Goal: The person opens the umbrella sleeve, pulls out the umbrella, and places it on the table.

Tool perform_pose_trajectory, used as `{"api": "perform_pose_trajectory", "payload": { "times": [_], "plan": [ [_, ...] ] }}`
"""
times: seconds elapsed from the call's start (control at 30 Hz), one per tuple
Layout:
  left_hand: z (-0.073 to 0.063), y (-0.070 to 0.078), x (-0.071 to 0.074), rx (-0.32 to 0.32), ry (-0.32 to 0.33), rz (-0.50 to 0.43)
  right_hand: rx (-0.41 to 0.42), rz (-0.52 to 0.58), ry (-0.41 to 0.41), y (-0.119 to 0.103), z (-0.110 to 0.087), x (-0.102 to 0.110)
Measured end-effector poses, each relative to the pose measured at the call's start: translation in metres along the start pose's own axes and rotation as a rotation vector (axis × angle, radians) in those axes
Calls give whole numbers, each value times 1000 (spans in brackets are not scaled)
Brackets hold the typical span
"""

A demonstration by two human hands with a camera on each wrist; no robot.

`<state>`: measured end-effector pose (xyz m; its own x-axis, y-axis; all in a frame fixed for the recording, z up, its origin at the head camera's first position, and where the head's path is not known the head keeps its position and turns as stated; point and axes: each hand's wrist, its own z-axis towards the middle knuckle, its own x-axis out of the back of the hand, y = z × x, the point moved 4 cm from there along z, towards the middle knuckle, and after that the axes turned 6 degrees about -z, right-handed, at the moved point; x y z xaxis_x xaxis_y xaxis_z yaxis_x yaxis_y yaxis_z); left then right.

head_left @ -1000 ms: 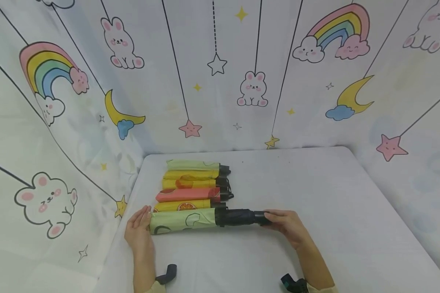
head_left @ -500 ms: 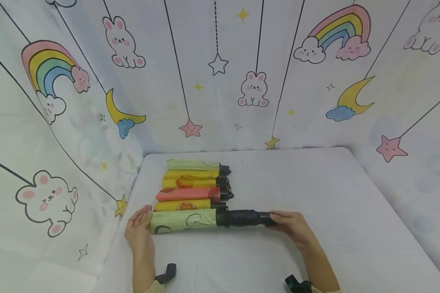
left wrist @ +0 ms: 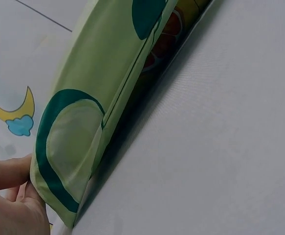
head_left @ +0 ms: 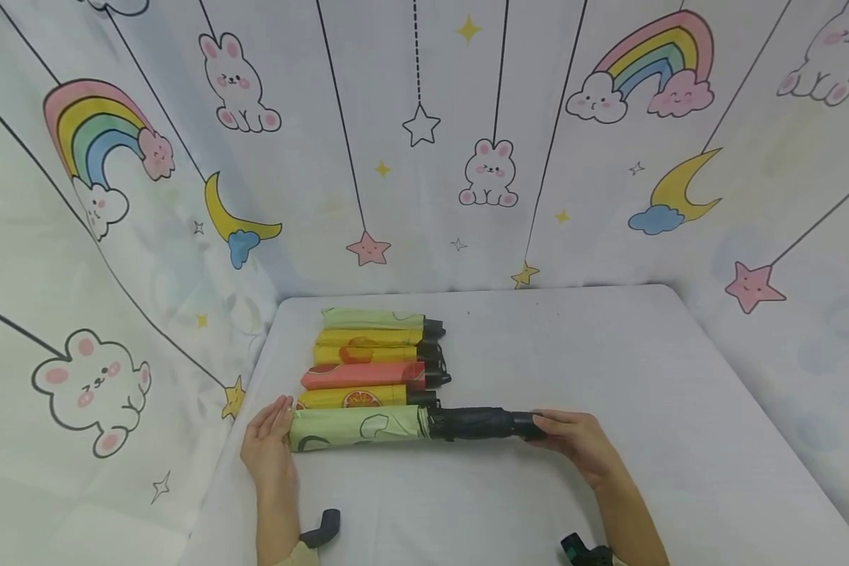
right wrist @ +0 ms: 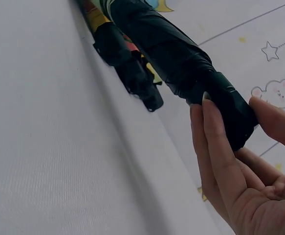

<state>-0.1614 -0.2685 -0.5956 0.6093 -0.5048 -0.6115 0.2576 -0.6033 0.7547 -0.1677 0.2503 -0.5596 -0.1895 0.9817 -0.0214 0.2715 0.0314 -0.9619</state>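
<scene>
A folded black umbrella [head_left: 474,423] lies crosswise in front of me, its left part hidden inside a light green sleeve [head_left: 361,427] with dark green rounded shapes. My left hand [head_left: 269,440] pinches the sleeve's closed left end between thumb and fingers; the left wrist view shows the cloth corner at the thumb [left wrist: 15,171]. At the other end, my right hand [head_left: 576,440] grips the black handle [right wrist: 230,115] with its thumb on one side and fingers on the other. A stretch of black canopy [right wrist: 164,44] shows between sleeve and handle.
Several sleeved umbrellas lie in a row just behind: yellow with an orange slice [head_left: 361,398], red [head_left: 361,376], a yellow pair [head_left: 382,355] and light green [head_left: 368,318]. Their black handles point right. A printed cloth wall [head_left: 424,220] rises behind the white table [head_left: 573,338].
My right hand has moved right with the handle, drawing more of the black umbrella out of the green sleeve. The left hand has stayed at the sleeve's end.
</scene>
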Motion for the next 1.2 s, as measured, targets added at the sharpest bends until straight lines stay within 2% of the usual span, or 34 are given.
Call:
{"api": "perform_pose_trajectory", "payload": {
  "times": [0.4, 0.97, 1.2],
  "plan": [
    [1, 0, 0, 15, -12, -9, -23, -24, 21, 7, 0, 15],
    [-1, 1, 2, -2, -14, -8, -11, -13, -7, 4, -7, 29],
    [0, 0, 1, 2, -9, -29, -19, -10, 12, 9, -7, 40]
  ]
}}
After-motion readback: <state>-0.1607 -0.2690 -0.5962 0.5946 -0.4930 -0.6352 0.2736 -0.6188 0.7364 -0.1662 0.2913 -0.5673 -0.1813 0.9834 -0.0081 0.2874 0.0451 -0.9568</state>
